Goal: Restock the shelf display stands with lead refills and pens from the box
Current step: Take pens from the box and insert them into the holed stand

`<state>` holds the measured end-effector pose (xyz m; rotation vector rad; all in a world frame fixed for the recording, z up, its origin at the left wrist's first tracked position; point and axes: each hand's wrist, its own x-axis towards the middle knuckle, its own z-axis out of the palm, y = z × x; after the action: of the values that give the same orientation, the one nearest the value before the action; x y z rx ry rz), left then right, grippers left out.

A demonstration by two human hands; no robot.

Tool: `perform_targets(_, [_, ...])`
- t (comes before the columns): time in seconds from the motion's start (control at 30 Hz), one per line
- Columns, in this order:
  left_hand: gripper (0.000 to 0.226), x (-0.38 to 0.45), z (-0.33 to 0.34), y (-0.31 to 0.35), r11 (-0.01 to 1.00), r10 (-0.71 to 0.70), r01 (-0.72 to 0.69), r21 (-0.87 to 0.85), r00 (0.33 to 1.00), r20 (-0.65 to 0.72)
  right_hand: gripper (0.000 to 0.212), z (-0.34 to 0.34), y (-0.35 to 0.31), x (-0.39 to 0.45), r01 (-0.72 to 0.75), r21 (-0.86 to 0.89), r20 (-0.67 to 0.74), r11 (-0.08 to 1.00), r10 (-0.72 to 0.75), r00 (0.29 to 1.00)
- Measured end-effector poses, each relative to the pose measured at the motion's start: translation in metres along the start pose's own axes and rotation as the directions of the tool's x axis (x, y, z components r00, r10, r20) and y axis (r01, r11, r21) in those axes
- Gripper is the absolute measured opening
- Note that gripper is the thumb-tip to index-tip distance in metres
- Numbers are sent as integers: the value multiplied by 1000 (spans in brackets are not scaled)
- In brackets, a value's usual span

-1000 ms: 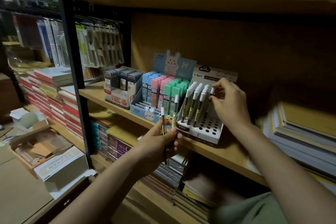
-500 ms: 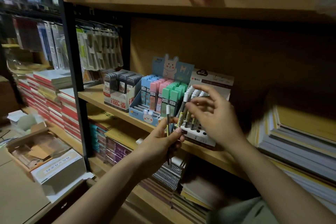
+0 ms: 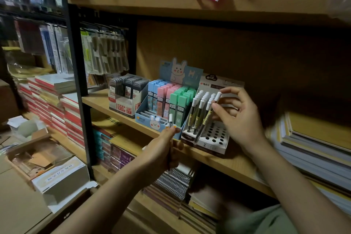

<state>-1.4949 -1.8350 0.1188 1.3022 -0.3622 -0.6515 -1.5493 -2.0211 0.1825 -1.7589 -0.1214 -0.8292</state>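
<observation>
One tube in play: the right hand (image 3: 241, 119) pinches a white-capped lead tube (image 3: 208, 118) between thumb and forefinger, its foot angled down at the holed stand (image 3: 212, 138).
Change, right hand: a second ago it was up at the back row of the stand; half a second ago it had swung across to the left hand; now it is back over the stand with a fresh tube, so one refill has passed from hand to hand.
Change, left hand: the left hand (image 3: 163, 150) grips what is left of its bundle, fingers curled round it just below the shelf (image 3: 233, 163) edge; one white cap (image 3: 170, 118) shows above the fist where two tubes showed before.
Stand: rows at the back and left are filled, many front holes are bare.
Other stands: the pastel cases (image 3: 171, 99) and grey cases (image 3: 127, 89) sit to the left, untouched.
Box: an open carton (image 3: 58, 176) lies low on the left, well apart from both hands.
Meaning: I'd say the refilling is partway through, and the held tube wants lining up upright over a free hole.
</observation>
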Motion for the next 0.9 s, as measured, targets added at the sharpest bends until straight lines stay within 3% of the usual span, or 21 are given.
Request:
perform_targets(0.1, [30,0,4,3,996,49,-48,-72,999,18,36,-5,0,3,64,-73,-35,995,-67,997])
perform_targets(0.27, [26,-2,0,0,988,154,-153,-30,986,61,37,-21,1,9,174,-265,-128,948,-213,969])
perform_targets(0.47, [27,0,1,1,990,127,-124,-74,991,35,32,-21,15,13,212,-424,-93,881,-275,957])
perform_targets(0.9, [25,-4,-1,1,983,126,-117,-139,990,61,35,-20,26,23,131,-482,-57,867,-180,982])
